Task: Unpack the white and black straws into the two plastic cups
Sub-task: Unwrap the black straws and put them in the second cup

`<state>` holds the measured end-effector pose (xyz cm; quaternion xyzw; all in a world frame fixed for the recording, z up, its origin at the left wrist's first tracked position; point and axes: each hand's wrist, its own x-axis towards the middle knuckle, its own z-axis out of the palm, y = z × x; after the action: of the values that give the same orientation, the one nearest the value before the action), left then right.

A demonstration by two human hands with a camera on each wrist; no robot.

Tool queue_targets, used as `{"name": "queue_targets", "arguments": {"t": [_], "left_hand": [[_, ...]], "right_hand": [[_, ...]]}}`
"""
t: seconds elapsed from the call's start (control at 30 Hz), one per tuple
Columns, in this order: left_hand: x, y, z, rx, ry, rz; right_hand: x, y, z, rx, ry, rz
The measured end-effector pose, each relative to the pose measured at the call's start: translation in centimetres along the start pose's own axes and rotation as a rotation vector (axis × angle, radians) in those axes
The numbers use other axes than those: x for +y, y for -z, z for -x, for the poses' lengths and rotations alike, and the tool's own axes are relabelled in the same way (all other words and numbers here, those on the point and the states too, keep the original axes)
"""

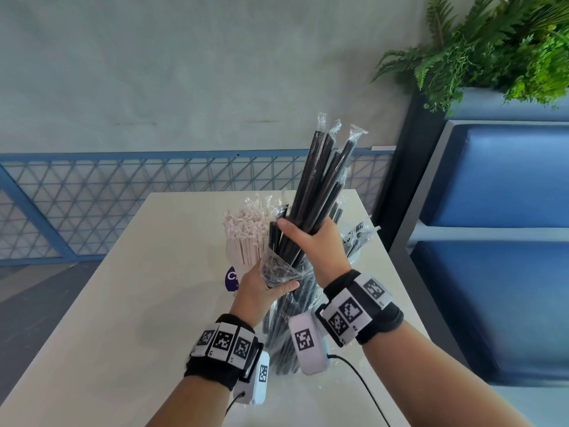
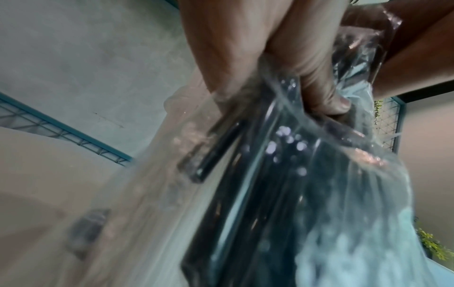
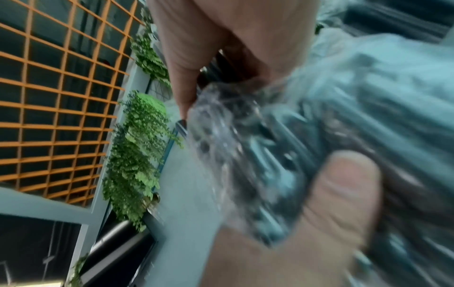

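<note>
My right hand [image 1: 304,238] grips a bundle of wrapped black straws [image 1: 323,174] and holds it upright above the table. Below it, my left hand [image 1: 271,286] pinches the crumpled mouth of the clear plastic bag [image 1: 277,269], which still holds more black straws [image 1: 283,334]. White paper-wrapped straws [image 1: 246,229] stand in a cup with a purple label [image 1: 231,277] behind my left hand. More black straws [image 1: 358,237] lean in a clear cup [image 1: 354,257], partly hidden by my right hand. The left wrist view shows fingers [image 2: 319,87] on the bag [image 2: 258,174]. The right wrist view is blurred, with straws [image 3: 258,155].
The white table [image 1: 138,303] runs to a far edge in front of a blue mesh railing [image 1: 123,186]. A blue padded bench [image 1: 498,180] stands close on the right, with green plants [image 1: 498,47] above it. Sensor cables hang from both wrists.
</note>
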<state>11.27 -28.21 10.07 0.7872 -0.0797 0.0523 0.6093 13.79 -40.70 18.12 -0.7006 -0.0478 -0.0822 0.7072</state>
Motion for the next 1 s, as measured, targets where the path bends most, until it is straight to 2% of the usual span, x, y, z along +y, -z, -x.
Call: {"name": "queue_targets", "arguments": {"t": [0.13, 0.33, 0.43, 0.63, 0.87, 1.0], "left_hand": [[0.0, -0.1, 0.0, 0.002, 0.013, 0.009], [0.4, -0.2, 0.1, -0.022, 0.001, -0.016], [0.1, -0.3, 0.0, -0.013, -0.011, -0.018], [-0.4, -0.3, -0.1, 0.031, -0.017, -0.013], [-0.2, -0.2, -0.2, 0.041, 0.013, -0.028], [0.0, -0.2, -0.1, 0.053, 0.000, -0.038]], "right_hand": [[0.5, -0.2, 0.3, 0.043, -0.015, 0.018], [-0.8, 0.4, -1.6, 0.170, 0.008, -0.077], [-1.1, 0.5, -1.3, 0.145, 0.032, -0.049], [0.1, 0.1, -0.1, -0.067, -0.062, 0.042], [0.1, -0.1, -0.5, 0.026, -0.038, 0.027], [-1.2, 0.3, -0.9, 0.070, 0.028, 0.010]]}}
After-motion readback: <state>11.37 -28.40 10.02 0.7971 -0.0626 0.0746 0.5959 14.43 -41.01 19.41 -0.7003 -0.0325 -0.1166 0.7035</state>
